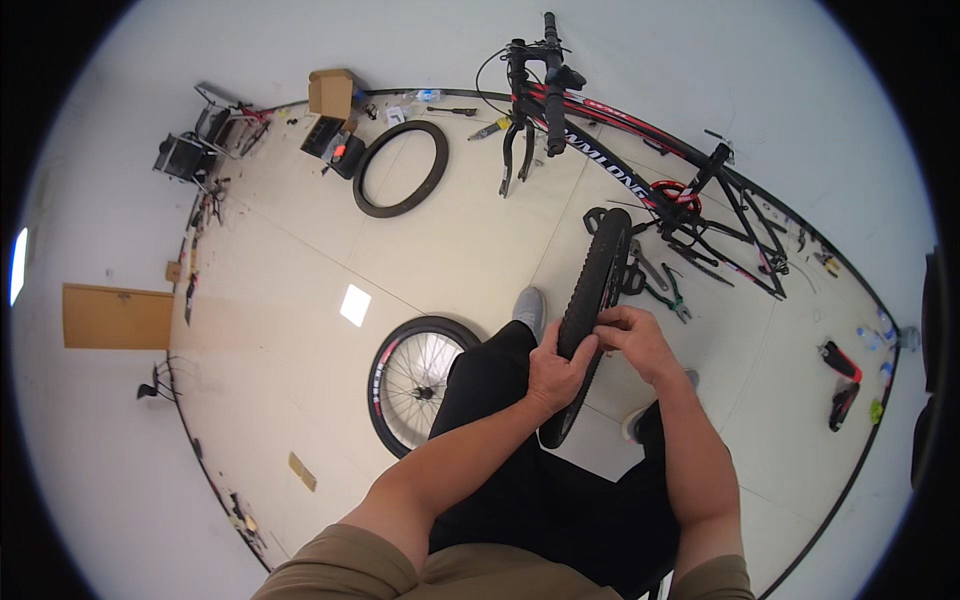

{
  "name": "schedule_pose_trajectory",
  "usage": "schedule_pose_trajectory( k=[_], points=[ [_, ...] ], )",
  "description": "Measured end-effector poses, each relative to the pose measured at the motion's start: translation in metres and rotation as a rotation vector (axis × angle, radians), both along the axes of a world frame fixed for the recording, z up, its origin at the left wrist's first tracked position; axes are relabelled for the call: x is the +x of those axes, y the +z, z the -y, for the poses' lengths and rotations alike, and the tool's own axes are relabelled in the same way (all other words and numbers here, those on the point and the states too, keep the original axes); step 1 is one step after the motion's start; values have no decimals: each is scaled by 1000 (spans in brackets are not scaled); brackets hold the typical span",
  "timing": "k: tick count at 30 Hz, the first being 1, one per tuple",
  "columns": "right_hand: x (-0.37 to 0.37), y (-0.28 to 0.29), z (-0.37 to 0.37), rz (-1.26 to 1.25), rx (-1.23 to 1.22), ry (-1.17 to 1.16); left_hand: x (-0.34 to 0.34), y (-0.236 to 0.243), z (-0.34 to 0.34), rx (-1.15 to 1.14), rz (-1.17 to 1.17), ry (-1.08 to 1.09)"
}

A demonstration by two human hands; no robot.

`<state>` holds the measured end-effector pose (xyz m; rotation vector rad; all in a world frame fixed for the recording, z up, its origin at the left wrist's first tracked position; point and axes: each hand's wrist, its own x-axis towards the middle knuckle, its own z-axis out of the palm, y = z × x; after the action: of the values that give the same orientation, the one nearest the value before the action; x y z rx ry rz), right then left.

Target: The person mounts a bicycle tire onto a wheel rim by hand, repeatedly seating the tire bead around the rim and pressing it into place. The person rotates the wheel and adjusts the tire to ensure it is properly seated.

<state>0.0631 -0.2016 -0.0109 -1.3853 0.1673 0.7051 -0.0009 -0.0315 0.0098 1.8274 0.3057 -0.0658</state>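
Clamping the tire (pixel 593 280) by its edges: left hand (pixel 560 373), right hand (pixel 640 343) (open floor (pixel 490 235) leftward).

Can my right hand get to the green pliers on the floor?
Probably, with a lean: nothing seems to lie between the right hand and the pliers, though it is occupied at the tyre.
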Motion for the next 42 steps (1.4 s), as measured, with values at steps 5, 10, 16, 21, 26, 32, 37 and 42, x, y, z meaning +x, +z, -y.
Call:
schedule_pose_trajectory(
  k=[5, 10, 16, 21, 26, 32, 37, 42],
  points=[
    [-33, -5, -5, -101, -13, -479, -10, -6, 6, 95, 1, 0],
    [-104, -11, -10, -223, -98, -586, -16, -6, 5, 74, -45, 17],
    [-171, -16, -14, -297, -355, -501, -29, -24, 20, 123, -12, -29],
    [-193, -15, -23, -277, -367, -393, -27, -18, 14, 119, -41, -90],
    [-201, -5, -23, -266, -382, -380, -21, -13, 20, 167, -66, -132],
    [-202, -4, -28, -259, -343, -388, -15, -17, 12, 186, -98, -117],
    [-205, -13, -17, -266, -331, -394, -27, -3, 20, 243, -45, -125],
    [-195, -22, -27, -265, -287, -398, -27, 4, 10, 250, -89, -158]
  ],
)
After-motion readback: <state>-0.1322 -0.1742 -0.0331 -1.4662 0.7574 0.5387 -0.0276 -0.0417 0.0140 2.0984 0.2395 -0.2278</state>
